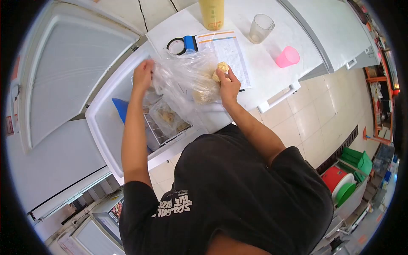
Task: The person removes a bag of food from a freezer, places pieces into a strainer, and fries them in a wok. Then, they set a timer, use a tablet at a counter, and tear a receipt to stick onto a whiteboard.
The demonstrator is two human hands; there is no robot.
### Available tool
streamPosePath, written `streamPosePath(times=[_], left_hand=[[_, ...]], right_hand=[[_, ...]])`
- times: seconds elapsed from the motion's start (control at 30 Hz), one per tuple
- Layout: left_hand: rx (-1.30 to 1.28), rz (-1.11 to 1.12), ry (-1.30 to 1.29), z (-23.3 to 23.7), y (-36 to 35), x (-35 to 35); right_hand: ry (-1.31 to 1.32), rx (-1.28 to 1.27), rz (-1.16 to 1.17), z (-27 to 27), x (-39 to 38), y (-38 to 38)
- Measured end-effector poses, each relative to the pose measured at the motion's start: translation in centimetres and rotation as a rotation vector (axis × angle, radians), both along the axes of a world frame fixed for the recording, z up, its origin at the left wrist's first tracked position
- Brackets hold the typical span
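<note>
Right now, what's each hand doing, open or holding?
Left hand: closed, gripping the edge of a clear plastic bag.
Right hand: closed, holding a yellowish lump.

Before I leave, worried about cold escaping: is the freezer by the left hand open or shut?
The freezer is open: lid raised, wire basket visible inside.

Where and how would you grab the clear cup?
Clear cup: probably around the side wall below the rim, coming from the person's side. It stands upright, mouth up, with bare tabletop on that side. The right hand is nearer but holds a yellow lump.
</note>
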State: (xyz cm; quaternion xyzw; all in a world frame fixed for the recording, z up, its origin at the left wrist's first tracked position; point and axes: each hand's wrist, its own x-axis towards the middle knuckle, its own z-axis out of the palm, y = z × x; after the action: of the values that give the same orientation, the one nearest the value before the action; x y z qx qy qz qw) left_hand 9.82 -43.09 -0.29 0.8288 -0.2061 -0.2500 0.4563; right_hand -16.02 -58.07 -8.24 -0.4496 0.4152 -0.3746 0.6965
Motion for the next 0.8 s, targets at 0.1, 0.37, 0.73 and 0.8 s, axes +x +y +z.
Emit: streamPosePath(times=[0.1, 0.37, 0.73, 0.8], left_hand=[[0.218, 0.135, -0.199, -1.0, -0.7, 4.5], [0.47, -0.401, -0.43, 5.1, -4.7, -5.9], [0.233, -0.562, -0.108, -5.7, -13.5, -1.3], [0.279, -0.534, 0.244, -5.7, -15.0, -0.9]], right_hand=[[0.012, -0.001, -0.027, 0.4, 0.1, -0.2], [0.022, -0.08, -0.02, 2.7, 0.0, 0.3], [0.195, -0.305, 0.013, 0.7, 2.2, -0.2], [0.186, -0.313, 0.006, 0.7, 2.3, -0.4]])
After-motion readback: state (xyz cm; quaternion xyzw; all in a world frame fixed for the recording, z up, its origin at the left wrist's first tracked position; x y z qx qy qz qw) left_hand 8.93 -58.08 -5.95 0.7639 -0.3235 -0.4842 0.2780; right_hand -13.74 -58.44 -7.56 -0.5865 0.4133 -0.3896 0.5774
